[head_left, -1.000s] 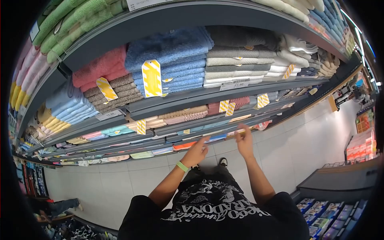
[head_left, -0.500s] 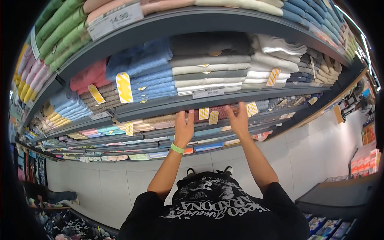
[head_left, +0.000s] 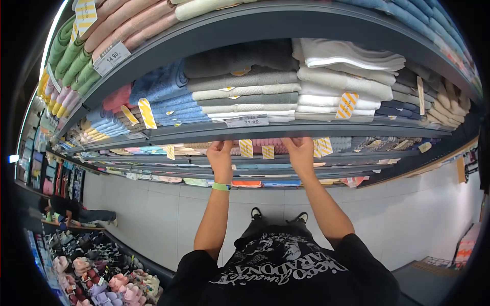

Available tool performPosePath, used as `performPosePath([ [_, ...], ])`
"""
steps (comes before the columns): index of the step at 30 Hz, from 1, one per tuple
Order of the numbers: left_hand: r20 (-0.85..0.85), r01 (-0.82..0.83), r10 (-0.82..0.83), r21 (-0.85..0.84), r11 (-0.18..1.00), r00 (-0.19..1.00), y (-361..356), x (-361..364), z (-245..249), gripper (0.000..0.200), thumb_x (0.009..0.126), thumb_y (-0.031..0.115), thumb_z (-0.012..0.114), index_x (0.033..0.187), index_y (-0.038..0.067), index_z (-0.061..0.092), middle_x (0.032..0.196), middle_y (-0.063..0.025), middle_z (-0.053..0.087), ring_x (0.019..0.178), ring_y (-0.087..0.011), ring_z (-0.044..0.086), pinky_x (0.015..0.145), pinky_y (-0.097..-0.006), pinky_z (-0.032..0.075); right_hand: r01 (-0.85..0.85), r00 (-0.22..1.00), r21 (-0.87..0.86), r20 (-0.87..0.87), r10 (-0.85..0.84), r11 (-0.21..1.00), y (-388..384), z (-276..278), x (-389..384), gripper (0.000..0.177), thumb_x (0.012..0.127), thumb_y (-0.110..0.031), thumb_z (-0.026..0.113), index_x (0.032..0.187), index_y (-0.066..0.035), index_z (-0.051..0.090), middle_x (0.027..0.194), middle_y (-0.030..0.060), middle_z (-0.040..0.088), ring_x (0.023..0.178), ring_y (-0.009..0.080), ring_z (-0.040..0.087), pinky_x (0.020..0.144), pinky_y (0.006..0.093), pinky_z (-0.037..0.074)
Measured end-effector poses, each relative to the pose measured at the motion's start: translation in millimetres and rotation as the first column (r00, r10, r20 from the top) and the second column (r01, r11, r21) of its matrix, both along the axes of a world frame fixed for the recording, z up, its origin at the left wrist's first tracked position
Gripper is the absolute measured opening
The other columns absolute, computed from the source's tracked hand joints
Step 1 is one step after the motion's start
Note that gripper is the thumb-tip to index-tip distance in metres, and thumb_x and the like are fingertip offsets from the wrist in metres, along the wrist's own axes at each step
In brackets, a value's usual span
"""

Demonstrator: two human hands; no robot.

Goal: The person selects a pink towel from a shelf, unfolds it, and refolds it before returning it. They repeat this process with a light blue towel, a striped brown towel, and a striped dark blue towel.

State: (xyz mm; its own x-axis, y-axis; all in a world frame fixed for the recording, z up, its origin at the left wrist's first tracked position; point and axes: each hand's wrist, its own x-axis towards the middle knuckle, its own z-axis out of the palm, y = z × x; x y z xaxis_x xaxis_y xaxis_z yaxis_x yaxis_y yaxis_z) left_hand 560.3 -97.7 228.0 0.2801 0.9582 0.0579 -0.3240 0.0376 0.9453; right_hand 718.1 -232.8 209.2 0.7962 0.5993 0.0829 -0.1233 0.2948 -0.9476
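Note:
My left hand (head_left: 220, 159) and my right hand (head_left: 299, 152) reach under the front edge of a dark grey shelf (head_left: 265, 133). They are at either side of a stack of pink folded towels (head_left: 276, 142) on the level below. Each hand is closed, thumb against the towels' front and fingers turned inward; the shelf edge hides the fingertips. My left wrist wears a green band (head_left: 221, 186). Between my hands hang two yellow-and-white striped tags, a left tag (head_left: 246, 148) and a right tag (head_left: 268, 152).
Above, grey towels (head_left: 245, 81), white towels (head_left: 342, 84) and blue towels (head_left: 166, 97) fill the shelf, with a price label (head_left: 247, 122). Footwear (head_left: 97, 280) fills a display at lower left. Another person (head_left: 76, 210) is low down at the left. Pale tiled floor (head_left: 168, 214) lies below.
My view has shifted, so the shelves appear nearer and moved. My hands have gone further in under the shelf edge, and their thumbs and fingers are closer together.

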Motion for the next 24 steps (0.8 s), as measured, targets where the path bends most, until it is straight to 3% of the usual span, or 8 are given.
performPosePath([
  [2, -0.024, -0.019, 0.020, 0.037, 0.999, 1.000, 4.3, -7.1, -5.6, 0.013, 0.091, 0.005, 0.067, 0.099, -0.004, 0.064, 0.092, -0.0054, 0.068, 0.081, -0.0101, 0.061, 0.073, -0.0245, 0.049, -0.024, 0.998, -0.006, -0.055, 0.023, 1.000, -2.1, -5.0, -8.8, 0.023, 0.090, -0.003, 0.067, 0.109, 0.004, 0.056, 0.100, 0.0118, 0.069, 0.085, 0.0111, 0.065, 0.077, 0.0236, 0.051],
  [4, -0.028, -0.032, 0.033, 0.067, 0.997, 0.999, 1.6, -19.8, -6.5, 0.014, 0.091, 0.004, 0.067, 0.101, -0.003, 0.062, 0.093, -0.0054, 0.066, 0.083, -0.0107, 0.061, 0.074, -0.0248, 0.050, -0.109, 0.987, 0.168, -0.098, 0.127, 0.980, -7.9, -5.0, -14.5, 0.027, 0.088, 0.000, 0.067, 0.111, 0.000, 0.053, 0.100, 0.0100, 0.068, 0.083, 0.0098, 0.063, 0.075, 0.0206, 0.049],
  [6, -0.036, 0.086, -0.086, 0.016, 0.996, 0.996, -0.2, -29.2, 3.1, 0.023, 0.093, 0.001, 0.061, 0.116, -0.001, 0.055, 0.107, -0.0080, 0.064, 0.097, -0.0134, 0.063, 0.080, -0.0298, 0.054, -0.113, 0.992, 0.118, -0.038, 0.118, 0.987, -16.3, -14.0, -21.9, 0.036, 0.089, -0.005, 0.067, 0.121, 0.000, 0.050, 0.099, 0.0063, 0.066, 0.086, 0.0106, 0.063, 0.072, 0.0214, 0.047],
  [8, 0.013, 0.100, -0.099, -0.049, 0.994, 0.995, -5.2, -39.5, 9.7, 0.038, 0.091, -0.005, 0.059, 0.127, -0.001, 0.048, 0.111, -0.0119, 0.063, 0.099, -0.0157, 0.063, 0.083, -0.0305, 0.053, -0.102, 0.953, 0.017, -0.284, 0.103, 0.995, -30.2, 1.1, -37.9, 0.046, 0.090, -0.013, 0.065, 0.130, 0.000, 0.046, 0.098, 0.0039, 0.065, 0.091, 0.0097, 0.061, 0.071, 0.0221, 0.045],
  [12, 0.060, 0.435, -0.435, -0.253, 0.864, 0.898, -4.3, -75.4, 7.3, 0.071, 0.081, -0.014, 0.058, 0.146, -0.002, 0.030, 0.111, -0.0152, 0.063, 0.099, -0.0218, 0.065, 0.085, -0.0332, 0.051, -0.352, 0.904, -0.214, -0.331, 0.272, 0.911, -46.3, 12.4, -42.2, 0.052, 0.091, -0.029, 0.070, 0.128, 0.004, 0.055, 0.112, 0.0085, 0.067, 0.100, 0.0115, 0.060, 0.083, 0.0260, 0.047],
  [14, 0.004, 0.571, -0.592, -0.266, 0.776, 0.806, -8.6, -85.6, 0.2, 0.077, 0.080, -0.015, 0.058, 0.148, -0.002, 0.025, 0.120, -0.0197, 0.061, 0.103, -0.0222, 0.065, 0.093, -0.0335, 0.050, -0.293, 0.929, -0.201, -0.291, 0.229, 0.935, -41.2, -2.4, -44.5, 0.052, 0.089, -0.032, 0.073, 0.122, 0.005, 0.060, 0.114, 0.0102, 0.067, 0.105, 0.0160, 0.060, 0.091, 0.0286, 0.046],
  [22, -0.019, 0.836, -0.860, -0.225, 0.500, 0.510, -13.1, -124.4, -72.7, 0.076, 0.081, -0.008, 0.066, 0.148, 0.002, 0.032, 0.139, -0.0088, 0.052, 0.129, -0.0228, 0.051, 0.107, -0.0414, 0.042, -0.312, 0.818, 0.046, -0.495, 0.293, 0.949, -55.5, -25.3, -64.6, 0.060, 0.079, -0.001, 0.075, 0.133, 0.004, 0.049, 0.126, 0.0132, 0.061, 0.114, 0.0235, 0.061, 0.100, 0.0363, 0.047],
  [24, 0.339, 0.861, -0.811, -0.368, 0.352, 0.477, -9.7, -136.6, -103.0, 0.071, 0.083, 0.002, 0.073, 0.145, 0.003, 0.038, 0.139, -0.0099, 0.053, 0.128, -0.0243, 0.052, 0.108, -0.0432, 0.042, -0.404, 0.761, 0.039, -0.540, 0.359, 0.914, -72.0, -37.0, -71.5, 0.061, 0.079, 0.000, 0.075, 0.134, 0.003, 0.048, 0.126, 0.0129, 0.061, 0.115, 0.0232, 0.060, 0.100, 0.0364, 0.047],
])
